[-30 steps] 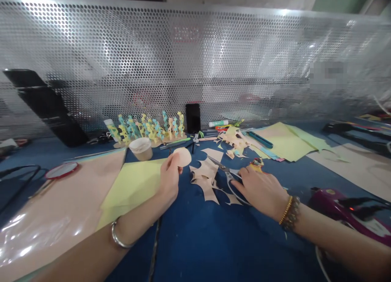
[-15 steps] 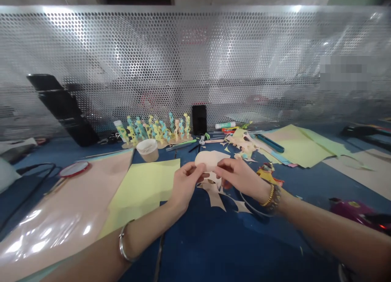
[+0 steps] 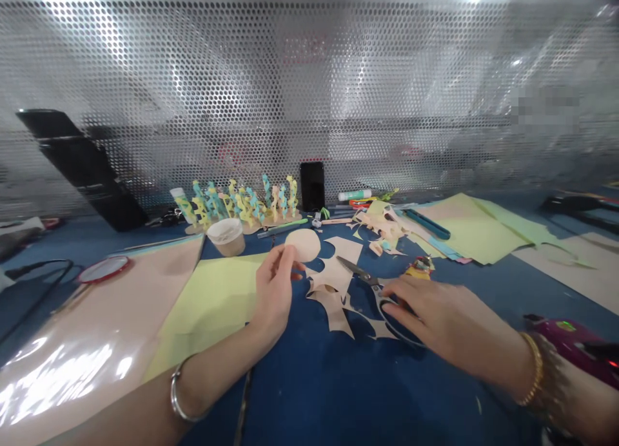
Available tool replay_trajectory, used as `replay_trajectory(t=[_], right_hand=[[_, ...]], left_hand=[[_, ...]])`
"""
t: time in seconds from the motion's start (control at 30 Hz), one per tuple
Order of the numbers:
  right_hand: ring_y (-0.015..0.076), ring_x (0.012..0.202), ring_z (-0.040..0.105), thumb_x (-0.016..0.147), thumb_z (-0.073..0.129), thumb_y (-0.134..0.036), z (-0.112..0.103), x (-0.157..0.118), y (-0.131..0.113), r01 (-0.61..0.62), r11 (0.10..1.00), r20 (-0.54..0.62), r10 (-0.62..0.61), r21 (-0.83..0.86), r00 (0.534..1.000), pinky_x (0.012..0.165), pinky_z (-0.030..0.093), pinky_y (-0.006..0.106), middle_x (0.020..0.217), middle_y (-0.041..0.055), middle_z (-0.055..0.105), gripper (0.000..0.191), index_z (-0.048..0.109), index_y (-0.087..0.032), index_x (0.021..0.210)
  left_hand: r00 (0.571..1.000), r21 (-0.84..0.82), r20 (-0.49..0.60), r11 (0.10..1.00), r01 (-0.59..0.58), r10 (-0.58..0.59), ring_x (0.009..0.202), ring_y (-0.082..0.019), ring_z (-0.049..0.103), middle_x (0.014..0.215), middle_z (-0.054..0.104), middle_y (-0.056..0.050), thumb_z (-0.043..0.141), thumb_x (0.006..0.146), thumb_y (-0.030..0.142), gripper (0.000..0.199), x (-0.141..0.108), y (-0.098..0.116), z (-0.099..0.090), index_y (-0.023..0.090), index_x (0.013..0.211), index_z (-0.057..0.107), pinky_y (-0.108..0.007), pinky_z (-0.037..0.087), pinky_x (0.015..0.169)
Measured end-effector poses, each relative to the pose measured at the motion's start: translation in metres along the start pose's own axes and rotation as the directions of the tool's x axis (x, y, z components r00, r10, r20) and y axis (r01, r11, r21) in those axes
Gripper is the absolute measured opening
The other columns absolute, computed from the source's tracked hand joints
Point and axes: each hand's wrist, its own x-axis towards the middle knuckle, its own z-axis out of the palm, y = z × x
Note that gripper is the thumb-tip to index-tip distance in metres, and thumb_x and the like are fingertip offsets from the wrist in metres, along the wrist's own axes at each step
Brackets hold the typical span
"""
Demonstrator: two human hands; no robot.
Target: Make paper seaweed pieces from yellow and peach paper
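View: single head-worn camera | Facing: forward and down over the surface [image 3: 309, 394] | Range: close, left hand [image 3: 273, 291] and right hand [image 3: 447, 323] framed near 6 o'clock | Far limit: perforated metal panel [image 3: 309, 91] seen at 12 o'clock

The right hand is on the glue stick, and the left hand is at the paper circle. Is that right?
Not the glue stick: the right hand is on the scissors, as the head view shows. The left hand is at the paper circle, as you said.
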Motion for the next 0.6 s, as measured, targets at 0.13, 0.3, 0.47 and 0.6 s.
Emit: replay_trajectory(t=[0.13, 0.3, 0.47, 0.6], right_hand=[[0.0265, 0.080, 0.065, 0.092, 0.041, -0.031, 0.016, -0.018, 0.012, 0.013, 0.962, -0.061, -0.031, -0.272, 0.998, 0.053, 0.052, 0.036, 0.101, 0.0088, 0.063, 0.027, 0.060, -0.021, 0.108], [0.0272, 0.085, 0.064, 0.089, 0.044, -0.030, 0.023, -0.017, 0.029, 0.068, 0.936, -0.117, -0.115, -0.345, 0.986, 0.059, 0.054, 0.039, 0.103, 0.0122, 0.061, 0.030, 0.055, -0.019, 0.116], [0.0255, 0.067, 0.068, 0.089, 0.043, -0.022, 0.024, -0.020, 0.027, 0.044, 0.945, -0.035, -0.058, -0.324, 0.998, 0.051, 0.049, 0.037, 0.095, 0.0064, 0.068, 0.032, 0.050, -0.023, 0.120], [0.0236, 0.052, 0.066, 0.087, 0.043, -0.020, 0.023, -0.027, 0.013, -0.020, 0.956, -0.082, -0.005, -0.293, 0.997, 0.040, 0.038, 0.032, 0.083, 0.0040, 0.071, 0.027, 0.053, -0.021, 0.112]], left_hand=[[0.989, -0.037, -0.097, 0.993, -0.113, 0.109, 0.056, -0.010, 0.052, 0.060, 0.056, 0.002, 0.067, 0.074, 0.034, 0.017, 0.026, 0.031, -0.003, 0.019, 0.069, 0.064, -0.018, 0.042, 0.049], [0.964, -0.021, -0.172, 0.978, -0.208, 0.202, 0.051, -0.006, 0.047, 0.064, 0.051, 0.002, 0.069, 0.070, 0.028, 0.016, 0.060, 0.082, -0.027, 0.018, 0.061, 0.061, -0.015, 0.038, 0.043], [1.000, 0.181, 0.012, 0.983, -0.023, 0.021, 0.049, -0.006, 0.050, 0.062, 0.058, 0.001, 0.074, 0.064, 0.028, 0.015, 0.060, 0.081, -0.033, 0.015, 0.070, 0.069, -0.016, 0.041, 0.045], [0.981, 0.368, 0.175, 0.930, 0.009, -0.079, 0.051, -0.008, 0.055, 0.066, 0.066, -0.002, 0.070, 0.068, 0.030, 0.019, 0.049, 0.046, -0.009, 0.015, 0.078, 0.072, -0.019, 0.045, 0.048]])
